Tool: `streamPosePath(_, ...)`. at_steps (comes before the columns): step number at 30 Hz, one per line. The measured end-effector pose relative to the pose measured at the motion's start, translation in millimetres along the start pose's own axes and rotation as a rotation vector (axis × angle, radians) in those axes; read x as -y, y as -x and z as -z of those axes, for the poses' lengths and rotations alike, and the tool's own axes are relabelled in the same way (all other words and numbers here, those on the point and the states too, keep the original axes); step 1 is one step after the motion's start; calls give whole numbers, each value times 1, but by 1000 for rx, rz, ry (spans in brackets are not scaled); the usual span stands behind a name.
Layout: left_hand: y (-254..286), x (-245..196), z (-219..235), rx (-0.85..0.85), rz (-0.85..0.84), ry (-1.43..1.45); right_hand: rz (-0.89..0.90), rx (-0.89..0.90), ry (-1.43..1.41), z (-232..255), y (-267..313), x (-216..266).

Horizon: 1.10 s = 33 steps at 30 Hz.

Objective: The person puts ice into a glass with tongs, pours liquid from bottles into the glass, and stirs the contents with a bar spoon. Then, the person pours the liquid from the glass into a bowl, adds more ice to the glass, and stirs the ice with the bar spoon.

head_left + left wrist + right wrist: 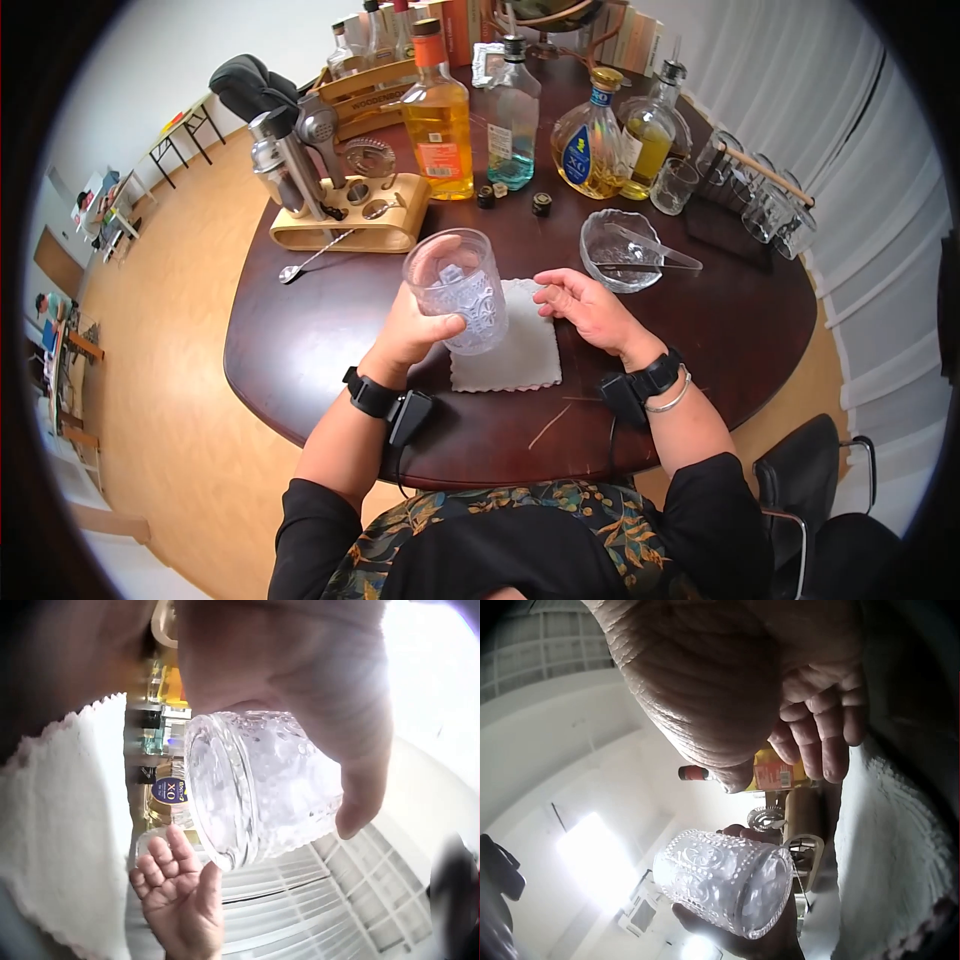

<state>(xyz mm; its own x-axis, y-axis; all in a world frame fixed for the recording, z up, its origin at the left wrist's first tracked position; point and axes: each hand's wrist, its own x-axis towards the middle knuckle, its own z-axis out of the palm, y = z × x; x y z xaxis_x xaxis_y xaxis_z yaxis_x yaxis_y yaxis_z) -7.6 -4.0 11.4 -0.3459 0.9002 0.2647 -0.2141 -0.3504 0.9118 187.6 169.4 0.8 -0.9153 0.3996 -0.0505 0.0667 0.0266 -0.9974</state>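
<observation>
My left hand (408,328) grips a clear embossed drinking glass (478,318), thumb on the near side and fingers around the far side. Ice pieces (452,276) show inside it. The glass is raised above a white scallop-edged cloth (510,365); its thick base faces the left wrist camera. To its right hovers my right hand (592,312), fingers loosely bent and holding nothing, apart from the glass. In the right wrist view the right palm (705,682) is up close, with the glass (720,881) beyond it.
A glass bowl (603,232) with clear tongs (672,258) across it stands right of the cloth. Behind are several liquor bottles (438,125), small dark caps (541,204), a wooden bar-tool stand (400,228) with a bar spoon (295,270), and a glass rack (765,175) at right.
</observation>
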Motion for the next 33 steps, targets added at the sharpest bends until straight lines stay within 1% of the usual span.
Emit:
streamPosePath(3,-1,-3,-2,37,-39,-81,8,-25,-8,6,-4,8)
streamPosePath(5,-2,3,1,80,-81,-219,36,-34,17,16,-20,23)
streamPosePath(6,-1,7,2,99,-89,-258,88,-25,9,18,-32,30)
streamPosePath(7,-1,11,1,120,-94,-297,158,-5,83,19,-46,43)
streamPosePath(9,1,17,-6,157,-73,-296,187,48,304,8,-77,78)
streamPosePath(10,1,16,-6,232,-71,-365,230,87,437,2,-97,88)
streamPosePath(11,2,18,-8,264,-56,-356,274,125,570,-5,-118,94)
streamPosePath(12,3,18,-9,305,-61,-443,321,205,610,-12,-138,98)
streamPosePath(13,3,18,-8,343,-63,-531,363,236,757,-20,-158,100)
streamPosePath(15,3,15,-7,361,-21,-474,449,301,1048,-38,-194,101)
streamPosePath(18,2,13,-1,397,16,-460,438,366,1187,-60,-223,96)
streamPosePath(21,-3,19,8,443,32,-386,282,440,1353,-86,-223,105)
streamPosePath(22,-3,18,9,447,43,-378,385,423,1351,-87,-224,101)
streamPosePath(25,-4,16,10,464,63,-372,317,467,1346,-86,-233,101)
streamPosePath(28,-4,15,11,471,62,-399,407,412,1336,-70,-227,96)
streamPosePath(31,-2,12,10,469,57,-413,219,288,939,-47,-216,96)
streamPosePath(32,-2,13,10,469,62,-413,268,232,802,-40,-203,102)
streamPosePath(33,-2,14,11,467,68,-412,303,157,753,-25,-202,101)
